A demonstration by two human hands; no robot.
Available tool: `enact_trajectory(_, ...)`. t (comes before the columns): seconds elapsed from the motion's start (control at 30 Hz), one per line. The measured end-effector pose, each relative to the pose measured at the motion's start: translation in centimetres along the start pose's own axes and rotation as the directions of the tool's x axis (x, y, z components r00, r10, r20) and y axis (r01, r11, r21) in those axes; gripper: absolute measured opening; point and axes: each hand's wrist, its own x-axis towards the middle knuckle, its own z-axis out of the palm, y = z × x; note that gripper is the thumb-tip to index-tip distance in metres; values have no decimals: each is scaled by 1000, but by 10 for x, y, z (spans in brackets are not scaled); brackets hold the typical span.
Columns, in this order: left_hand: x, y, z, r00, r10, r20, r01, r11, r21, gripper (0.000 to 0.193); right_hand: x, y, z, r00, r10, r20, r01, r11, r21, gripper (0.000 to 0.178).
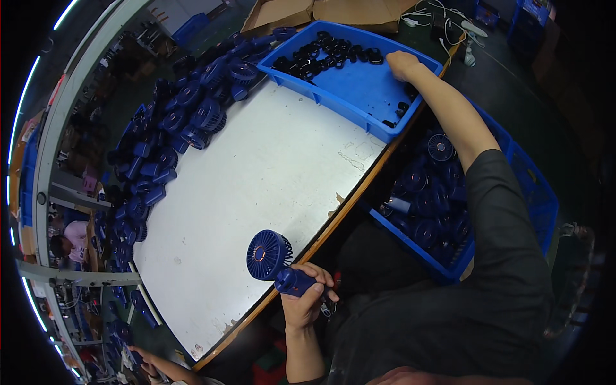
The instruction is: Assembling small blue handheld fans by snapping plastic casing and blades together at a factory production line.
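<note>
My left hand point(304, 296) is wrapped round the handle of a dark blue handheld fan point(269, 255), near the table's front edge. The fan's round slatted head points up and to the left. My right arm stretches to the far right, where my right hand point(403, 65) reaches over the blue plastic tray point(350, 106). Its fingers are closed together beside the small black parts point(333, 50) heaped in the tray's far side. What they pinch, if anything, is hidden. A few more black parts point(399, 110) lie in the tray's near right corner.
Many dark blue fans point(192, 115) are piled along the left of the white tabletop point(244, 173). On my right, below the table's edge, a blue crate point(423, 253) holds more fans. Another person's hand point(151, 362) shows at lower left. Cardboard point(346, 14) and white cables point(443, 22) lie beyond the tray.
</note>
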Motion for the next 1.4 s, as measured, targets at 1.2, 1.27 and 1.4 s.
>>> enact_trajectory(1.2,7,-20,47,961,-116,-251,71,981,-180,64,-347,-190,-25,530,-674,-514,782,156,603,47)
enact_trajectory(1.27,3,-26,44,968,-80,-237,27,976,-217,56,-356,-189,-20,591,-673,-444,750,256,610,50)
enact_trajectory(1.4,0,-33,53,968,-85,-237,84,996,-13,53,-374,-189,-11,648,-539,-539,751,335,569,67)
